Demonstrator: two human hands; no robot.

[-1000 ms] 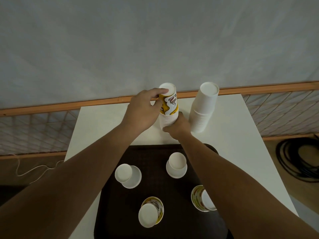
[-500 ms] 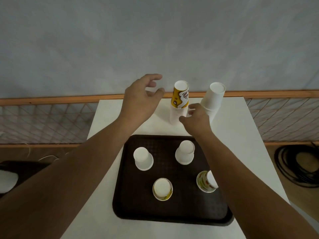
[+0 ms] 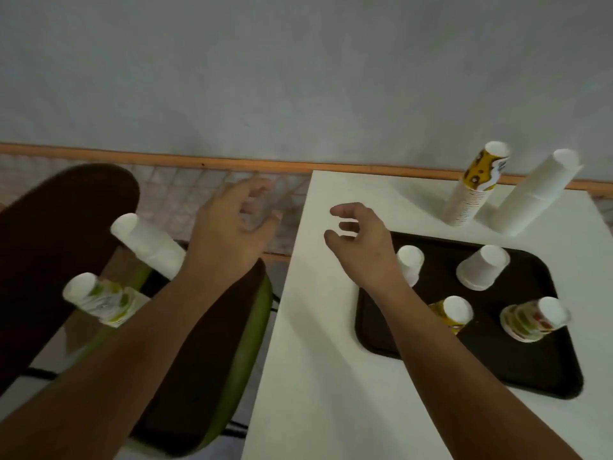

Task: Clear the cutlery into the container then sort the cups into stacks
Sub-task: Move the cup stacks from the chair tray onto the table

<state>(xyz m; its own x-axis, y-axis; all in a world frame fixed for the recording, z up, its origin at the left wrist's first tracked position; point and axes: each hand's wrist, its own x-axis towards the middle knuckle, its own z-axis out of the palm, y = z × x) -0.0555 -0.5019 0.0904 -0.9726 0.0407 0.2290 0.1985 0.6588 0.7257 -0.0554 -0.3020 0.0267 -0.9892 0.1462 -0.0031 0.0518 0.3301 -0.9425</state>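
Two upside-down cup stacks stood at the back of the white table (image 3: 315, 327): a yellow-printed stack (image 3: 477, 184) and a plain white stack (image 3: 534, 197). Four single cups sat upside down on the dark tray (image 3: 530, 360), two white, two printed. Two more stacks rested on a chair (image 3: 205, 376) at the left. The left hand (image 3: 232, 230) and right hand (image 3: 361, 247) hovered apart, fingers spread, holding nothing.

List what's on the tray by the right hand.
Four upside-down cups on the tray: two white, two printed. The right forearm covers part of it.
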